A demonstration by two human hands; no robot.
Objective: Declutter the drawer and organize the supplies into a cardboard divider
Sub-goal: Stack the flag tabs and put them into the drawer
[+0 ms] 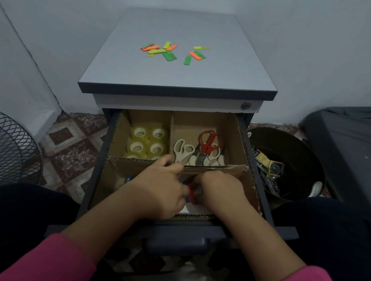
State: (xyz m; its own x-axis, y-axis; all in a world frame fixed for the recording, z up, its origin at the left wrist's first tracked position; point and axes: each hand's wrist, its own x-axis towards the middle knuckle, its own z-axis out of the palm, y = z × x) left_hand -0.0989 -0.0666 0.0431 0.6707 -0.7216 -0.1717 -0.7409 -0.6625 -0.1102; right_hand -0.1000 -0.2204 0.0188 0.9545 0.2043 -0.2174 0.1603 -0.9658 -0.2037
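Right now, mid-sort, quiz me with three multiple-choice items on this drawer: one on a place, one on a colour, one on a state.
1. Where do the tape rolls sit in the cardboard divider?
A. rear left compartment
B. rear right compartment
C. on the cabinet top

2. What colour are the handles of the scissors lying on top of the pale-handled ones?
A. blue
B. red
C. black

3. What are the hands doing?
A. resting on the cabinet top
B. lifting a tape roll
C. working together inside the front compartment

Answers:
1 A, the rolls stand left of the centre partition, at the back.
2 B, the top pair shows red loops.
3 C, the left hand and right hand meet low in the front section, over something small and red.
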